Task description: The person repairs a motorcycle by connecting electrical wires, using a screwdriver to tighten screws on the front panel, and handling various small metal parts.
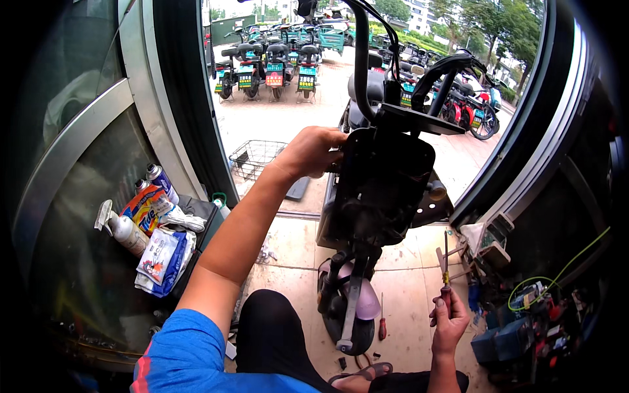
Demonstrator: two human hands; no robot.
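A partly stripped electric scooter (pixel 380 177) stands in front of me, its dark front panel toward me and a lilac mudguard (pixel 368 300) low over the wheel. My left hand (pixel 311 152) is closed on the left edge of the black panel; some fingertips are hidden behind it. In my right hand (pixel 450 321), down at the right, is a screwdriver (pixel 446 293) with a dark red handle, its shaft pointing up and away from the scooter. A second screwdriver (pixel 382 327) with a red handle lies on the tiles beside the wheel.
Spray cans, a spray bottle (pixel 128 234), gloves and packets crowd a stand at the left. Tools and parts, with a yellow-green wire (pixel 557 281), are heaped at the right. A wire basket (pixel 259 157) sits outside the doorway; parked scooters (pixel 275 62) stand beyond.
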